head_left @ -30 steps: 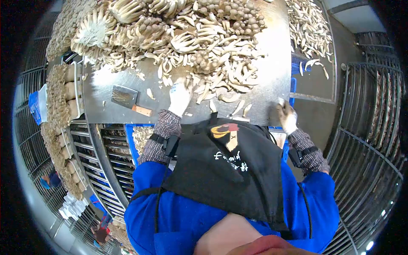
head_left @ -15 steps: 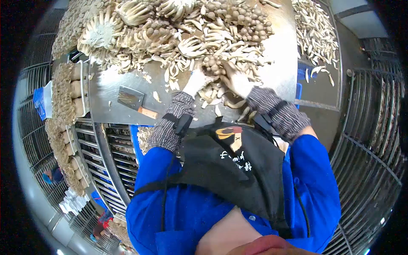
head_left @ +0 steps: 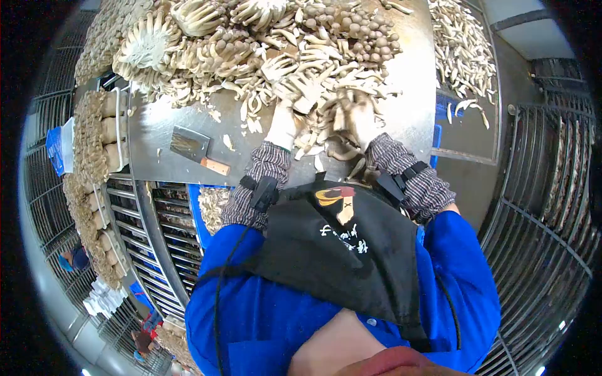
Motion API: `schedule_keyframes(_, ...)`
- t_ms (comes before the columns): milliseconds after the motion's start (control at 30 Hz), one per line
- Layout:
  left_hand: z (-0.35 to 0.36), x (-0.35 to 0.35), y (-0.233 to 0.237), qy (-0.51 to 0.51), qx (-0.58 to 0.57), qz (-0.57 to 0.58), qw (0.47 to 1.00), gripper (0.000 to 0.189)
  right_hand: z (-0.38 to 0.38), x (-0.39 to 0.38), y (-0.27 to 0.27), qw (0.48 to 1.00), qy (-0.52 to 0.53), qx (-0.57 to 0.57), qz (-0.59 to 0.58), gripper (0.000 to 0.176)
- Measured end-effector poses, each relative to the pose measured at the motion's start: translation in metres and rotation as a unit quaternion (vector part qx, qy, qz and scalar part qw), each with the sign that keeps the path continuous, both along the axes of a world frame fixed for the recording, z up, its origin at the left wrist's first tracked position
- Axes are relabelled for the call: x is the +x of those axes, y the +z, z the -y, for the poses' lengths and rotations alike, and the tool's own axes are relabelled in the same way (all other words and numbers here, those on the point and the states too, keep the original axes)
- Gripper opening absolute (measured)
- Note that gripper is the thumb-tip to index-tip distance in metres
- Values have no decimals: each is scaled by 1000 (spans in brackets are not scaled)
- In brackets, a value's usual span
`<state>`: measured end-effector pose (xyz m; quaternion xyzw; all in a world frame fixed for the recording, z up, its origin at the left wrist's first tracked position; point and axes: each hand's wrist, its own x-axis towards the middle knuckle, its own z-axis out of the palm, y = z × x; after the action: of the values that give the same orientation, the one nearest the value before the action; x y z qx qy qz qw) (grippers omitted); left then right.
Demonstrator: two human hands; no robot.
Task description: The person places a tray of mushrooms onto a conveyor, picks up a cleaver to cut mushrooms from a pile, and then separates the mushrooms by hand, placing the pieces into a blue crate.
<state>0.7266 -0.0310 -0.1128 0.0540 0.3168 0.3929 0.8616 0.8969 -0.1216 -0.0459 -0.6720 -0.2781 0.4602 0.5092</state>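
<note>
My left hand [head_left: 286,123], in a pale glove, is closed on a small mushroom cluster [head_left: 302,91] with its pale stems showing, at the near edge of the mushroom pile [head_left: 219,53]. To its right, my right hand [head_left: 362,119], gloved too, has its fingers curled together over brownish mushrooms; motion blur hides what exactly it grips. Loose mushrooms [head_left: 315,139] lie on the metal table [head_left: 163,125] between and below both hands. A cleaver [head_left: 190,143] with a wooden handle rests flat on the table at the left.
Mushroom blocks [head_left: 94,138] line racks on the left, near a blue crate [head_left: 56,150]. Loose mushrooms [head_left: 464,50] fill a tray at the right. A mushroom container [head_left: 213,207] stands below the table edge. Metal racks [head_left: 545,182] flank the right; people are at the lower left.
The small cluster at my left hand now shows its stems instead of its round caps. My right hand has moved slightly right and down, apart from my left hand.
</note>
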Motion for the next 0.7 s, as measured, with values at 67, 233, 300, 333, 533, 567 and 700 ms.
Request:
schedule_keyframes(67,17,-2,3,-54,14,-7,998,38,-1,3,21,992,-112,-56,-36,40)
schedule_keyframes(233,52,10,46,-115,30,-43,992,29,0,-4,-4,969,-72,82,223,41)
schedule_keyframes(300,52,9,52,-95,30,-58,993,29,8,-7,0,997,14,66,48,43)
schedule_keyframes(333,53,7,54,-74,27,-75,994,32,16,-8,3,994,77,64,53,46)
schedule_keyframes(533,52,16,31,-14,42,-181,982,31,22,-27,5,947,177,164,213,59)
schedule_keyframes(567,46,13,6,7,88,-176,980,29,27,-28,12,946,178,165,214,59)
schedule_keyframes(700,55,27,109,0,-22,-195,981,23,35,-24,8,960,240,29,143,55)
